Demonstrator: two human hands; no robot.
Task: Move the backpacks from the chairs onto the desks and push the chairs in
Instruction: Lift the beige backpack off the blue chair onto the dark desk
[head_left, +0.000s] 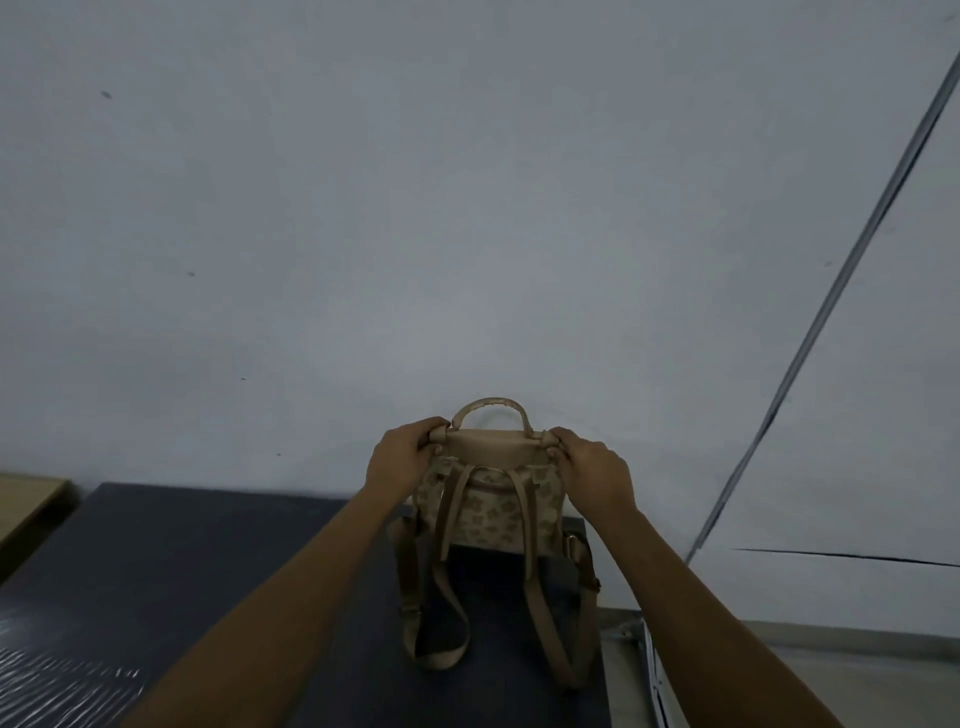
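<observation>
A small tan backpack (493, 512) with a flower pattern stands upright on the dark desk (208, 561), close to the wall and near the desk's right end. Its two brown shoulder straps trail toward me across the desktop, and its carry handle arches up at the top. My left hand (402, 460) grips the bag's top left corner. My right hand (592, 470) grips the top right corner. No chair is in view.
A grey wall (467, 208) rises right behind the desk. A light wooden surface (28, 504) shows at the far left. A thin conduit (831, 291) runs diagonally down the wall on the right, ending by the floor beside the desk's right edge.
</observation>
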